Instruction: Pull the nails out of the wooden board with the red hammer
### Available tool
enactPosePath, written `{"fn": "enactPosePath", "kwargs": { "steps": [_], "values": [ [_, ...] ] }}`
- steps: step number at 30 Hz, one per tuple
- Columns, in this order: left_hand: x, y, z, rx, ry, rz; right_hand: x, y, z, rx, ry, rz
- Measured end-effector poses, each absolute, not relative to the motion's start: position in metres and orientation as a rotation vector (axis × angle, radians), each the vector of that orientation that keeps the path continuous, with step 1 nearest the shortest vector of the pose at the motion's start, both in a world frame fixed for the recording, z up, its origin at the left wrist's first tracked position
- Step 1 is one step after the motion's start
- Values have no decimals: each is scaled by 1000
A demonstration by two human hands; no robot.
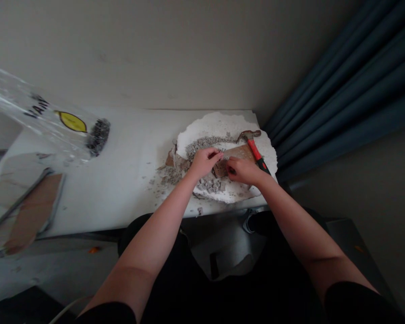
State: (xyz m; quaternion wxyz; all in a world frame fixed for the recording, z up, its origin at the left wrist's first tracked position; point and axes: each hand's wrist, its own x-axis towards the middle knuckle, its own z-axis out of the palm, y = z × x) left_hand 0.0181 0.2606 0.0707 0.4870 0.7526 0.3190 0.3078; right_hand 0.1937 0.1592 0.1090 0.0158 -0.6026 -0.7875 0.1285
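My left hand (204, 162) and my right hand (243, 171) meet over a white foam slab (222, 123) on a white table (121, 180). Both hands pinch a brown tile fragment (220, 170) between them, fingers curled on its edges. Grey rubble and small broken pieces (209, 184) lie under the hands. A larger brown tile piece (238, 152) rests just behind the right hand. A hammer with a red and black handle (255, 149) lies on the slab to the right, untouched.
A clear plastic bag (50, 121) with a yellow label lies at the table's left. Brown boards and a metal frame (30, 207) sit at the far left. Dark blue curtains (350, 94) hang on the right; a wall stands behind.
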Motion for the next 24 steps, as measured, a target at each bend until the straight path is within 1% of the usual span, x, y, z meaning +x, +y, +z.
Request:
{"fn": "enactPosePath", "kwargs": {
  "steps": [13, 24],
  "values": [
    [19, 260, 67, 1799, 752, 770, 195, 165, 111, -1903, -2439, 519],
    [18, 261, 69, 1789, 754, 775, 199, 170, 106, -1830, -2422, 566]
  ]
}}
